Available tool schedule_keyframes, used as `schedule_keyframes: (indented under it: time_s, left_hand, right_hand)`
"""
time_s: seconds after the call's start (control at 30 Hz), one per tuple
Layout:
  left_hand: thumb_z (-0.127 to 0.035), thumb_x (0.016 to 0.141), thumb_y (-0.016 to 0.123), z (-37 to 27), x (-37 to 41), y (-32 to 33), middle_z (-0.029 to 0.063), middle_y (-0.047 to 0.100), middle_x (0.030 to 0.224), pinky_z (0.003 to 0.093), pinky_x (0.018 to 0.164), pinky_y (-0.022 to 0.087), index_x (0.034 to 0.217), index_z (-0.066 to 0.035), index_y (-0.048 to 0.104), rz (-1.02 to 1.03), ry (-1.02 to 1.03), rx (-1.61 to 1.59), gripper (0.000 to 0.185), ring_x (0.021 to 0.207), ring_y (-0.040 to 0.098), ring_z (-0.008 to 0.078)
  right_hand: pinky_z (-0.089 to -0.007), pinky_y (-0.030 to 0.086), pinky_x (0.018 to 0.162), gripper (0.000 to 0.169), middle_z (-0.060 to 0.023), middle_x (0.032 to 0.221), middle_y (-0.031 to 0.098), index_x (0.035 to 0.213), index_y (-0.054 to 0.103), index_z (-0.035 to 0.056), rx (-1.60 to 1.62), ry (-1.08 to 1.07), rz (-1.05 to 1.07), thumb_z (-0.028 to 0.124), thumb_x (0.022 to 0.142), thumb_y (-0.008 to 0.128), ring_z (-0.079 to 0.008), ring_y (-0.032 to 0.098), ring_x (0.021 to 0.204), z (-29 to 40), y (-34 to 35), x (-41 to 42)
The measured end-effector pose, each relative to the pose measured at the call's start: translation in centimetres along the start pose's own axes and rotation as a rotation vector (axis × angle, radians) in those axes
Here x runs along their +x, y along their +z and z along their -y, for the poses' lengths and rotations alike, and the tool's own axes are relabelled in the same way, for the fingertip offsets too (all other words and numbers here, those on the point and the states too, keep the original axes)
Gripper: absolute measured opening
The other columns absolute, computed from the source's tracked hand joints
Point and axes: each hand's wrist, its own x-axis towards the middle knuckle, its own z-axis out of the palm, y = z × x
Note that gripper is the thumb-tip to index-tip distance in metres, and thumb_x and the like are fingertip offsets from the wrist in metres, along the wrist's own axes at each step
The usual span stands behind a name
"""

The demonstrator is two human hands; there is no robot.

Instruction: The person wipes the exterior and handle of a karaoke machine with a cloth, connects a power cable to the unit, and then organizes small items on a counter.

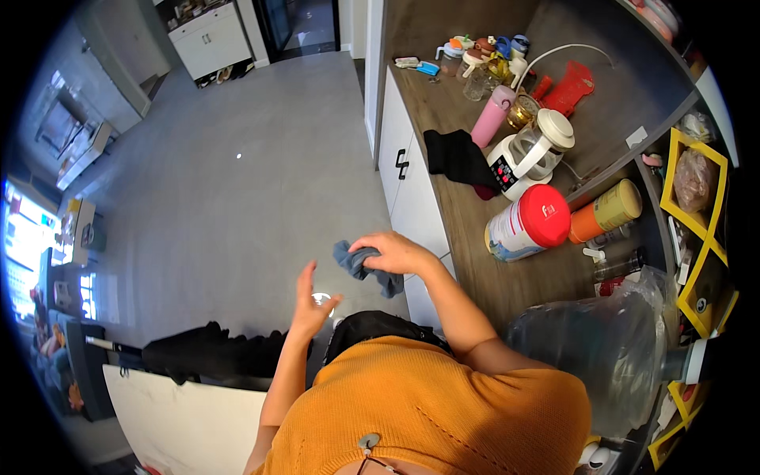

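A crumpled blue-grey cloth [356, 261] hangs from my right hand [395, 252], pinched between thumb and fingers in front of the cabinet. My left hand [313, 303] is held up to the left of it, thumb and fingers apart, with nothing in it. To the right, on the wooden counter [469, 237], lies a folded black cloth [457, 157]. Close by stand a white electric glass kettle [534, 154], a pink flask [493, 117] and a large can with a red lid [543, 215].
Cups and small jars [475, 59] crowd the counter's far end. A large clear water bottle [594, 356] stands close on my right. Yellow zigzag shelving [692, 225] lines the right side. Black fabric [219, 353] lies along a pale tabletop [190, 415] at left.
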Motion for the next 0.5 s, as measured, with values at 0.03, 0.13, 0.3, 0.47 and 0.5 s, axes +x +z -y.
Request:
schedule_keyframes:
  time_s: [0.03, 0.13, 0.3, 0.47, 0.5]
  left_hand:
    - [-0.011, 0.069, 0.076, -0.8, 1.9, 0.7, 0.0195, 0.027, 0.143, 0.0422, 0.108, 0.026, 0.143, -0.007, 0.024, 0.113, 0.127, 0.156, 0.090, 0.134, 0.026, 0.0341]
    - [-0.007, 0.071, 0.073, -0.6, 7.3, 2.8, 0.0140, 0.042, 0.130, 0.0372, 0.102, 0.035, 0.135, -0.006, 0.034, 0.124, 0.083, -0.202, 0.075, 0.122, 0.041, 0.0258]
    - [0.003, 0.083, 0.054, 0.3, 17.4, 3.1, -0.0001, 0.059, 0.093, 0.0261, 0.074, 0.049, 0.103, -0.009, 0.054, 0.140, -0.237, -0.764, 0.023, 0.083, 0.058, 0.0104]
    - [-0.011, 0.093, 0.048, -1.6, 24.6, 0.4, 0.0022, 0.061, 0.096, 0.0268, 0.071, 0.051, 0.106, -0.013, 0.055, 0.272, -0.483, -1.136, 0.015, 0.085, 0.059, 0.0124]
    - [-0.013, 0.094, 0.047, -2.3, 26.3, -0.3, 0.0033, 0.062, 0.098, 0.0284, 0.074, 0.052, 0.108, -0.014, 0.055, 0.232, -0.562, -1.191, 0.016, 0.089, 0.061, 0.0144]
  right_hand:
    - [-0.0329, 0.047, 0.086, 0.037, -0.0118, 0.107, 0.064, 0.115, 0.059, 0.0096, 0.110, -0.003, -0.024, 0.009, 0.079, 0.063, -0.0247, 0.061, 0.099, 0.6, -0.3, 0.3]
    - [-0.0320, 0.044, 0.092, 0.044, -0.0096, 0.118, 0.060, 0.129, 0.051, 0.0097, 0.376, -0.037, -0.138, 0.009, 0.085, 0.061, -0.0195, 0.057, 0.108, 2.4, -1.7, 1.2]
    - [-0.0322, 0.042, 0.095, 0.042, -0.0104, 0.126, 0.054, 0.130, 0.049, 0.0058, 0.726, 0.083, -0.330, 0.008, 0.089, 0.057, -0.0182, 0.051, 0.116, -2.9, -4.8, 3.3]
    - [-0.0407, 0.038, 0.098, 0.045, -0.0175, 0.137, 0.043, 0.128, 0.052, 0.0126, -0.355, 0.371, -0.958, 0.024, 0.086, 0.062, -0.0351, 0.046, 0.119, -14.3, -9.6, 4.3]
    - [-0.0446, 0.034, 0.102, 0.049, -0.0203, 0.138, 0.041, 0.130, 0.050, 0.0136, -0.582, 0.492, -1.103, 0.031, 0.085, 0.062, -0.0387, 0.040, 0.124, -16.2, -10.8, 4.7]
